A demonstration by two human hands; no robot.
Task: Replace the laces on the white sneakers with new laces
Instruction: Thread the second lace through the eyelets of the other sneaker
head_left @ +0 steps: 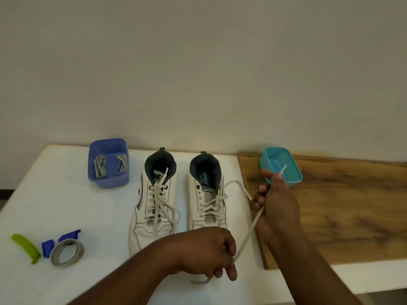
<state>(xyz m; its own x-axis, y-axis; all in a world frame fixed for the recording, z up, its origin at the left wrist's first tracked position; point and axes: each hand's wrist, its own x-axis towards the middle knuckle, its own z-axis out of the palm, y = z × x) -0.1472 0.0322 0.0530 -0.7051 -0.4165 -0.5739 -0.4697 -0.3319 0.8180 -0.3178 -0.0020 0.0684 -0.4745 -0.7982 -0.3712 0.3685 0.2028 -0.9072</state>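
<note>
Head | both hands grasp lace: left hand, right hand | teal tub behind right hand

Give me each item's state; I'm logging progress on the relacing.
Left white sneaker: fully laced.
Right white sneaker: partly unlaced.
Cream old lace: gripped by both hands.
Purple plastic tub: holds grey laces.
Teal plastic tub: nothing seen inside.
Left hand: gripping.
Right hand: gripping.
</note>
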